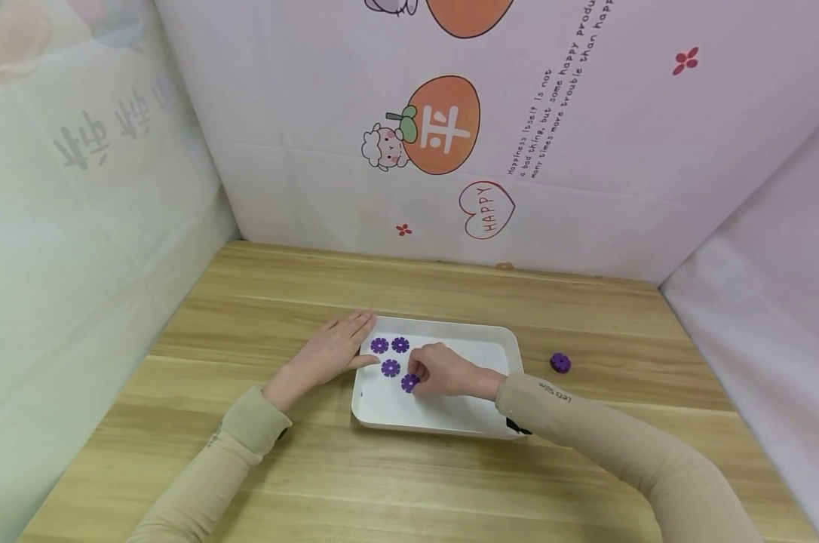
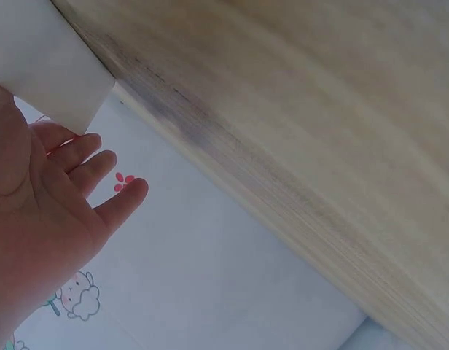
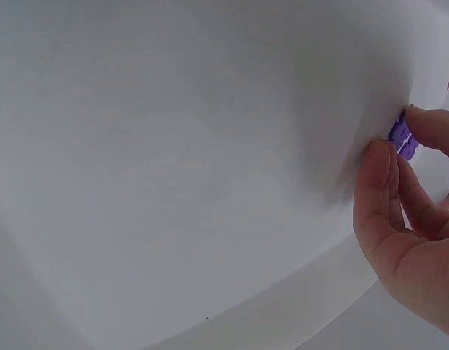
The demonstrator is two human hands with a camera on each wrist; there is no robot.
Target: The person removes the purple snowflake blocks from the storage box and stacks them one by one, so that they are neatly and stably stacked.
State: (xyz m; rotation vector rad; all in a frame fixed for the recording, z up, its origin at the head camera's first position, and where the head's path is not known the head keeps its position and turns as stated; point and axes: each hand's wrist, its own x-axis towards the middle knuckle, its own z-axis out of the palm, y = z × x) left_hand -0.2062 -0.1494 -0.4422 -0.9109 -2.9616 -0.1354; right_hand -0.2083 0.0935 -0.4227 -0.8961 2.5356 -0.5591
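A shallow white tray (image 1: 464, 421) sits on the wooden table. My left hand (image 1: 331, 351) rests at its left side with fingers extended by the back corner and the thumb reaching over the rim. The left wrist view shows that hand (image 2: 53, 197) palm-on, fingers beside the tray wall (image 2: 57, 73). Inside the tray my right hand (image 1: 443, 369) pinches a purple notched disc (image 1: 410, 384) low over the tray floor. Thumb and fingers of this hand (image 3: 410, 211) meet at the disc (image 3: 404, 137) in the right wrist view. Three similar discs (image 1: 391, 368) lie flat at the tray's left.
To the right of the tray, more purple notched discs (image 1: 560, 363) lie stacked on the wooden table (image 1: 355, 490). A printed white sheet (image 1: 314, 196) stands behind the table, and plain white sheeting (image 1: 789, 264) hangs at the sides.
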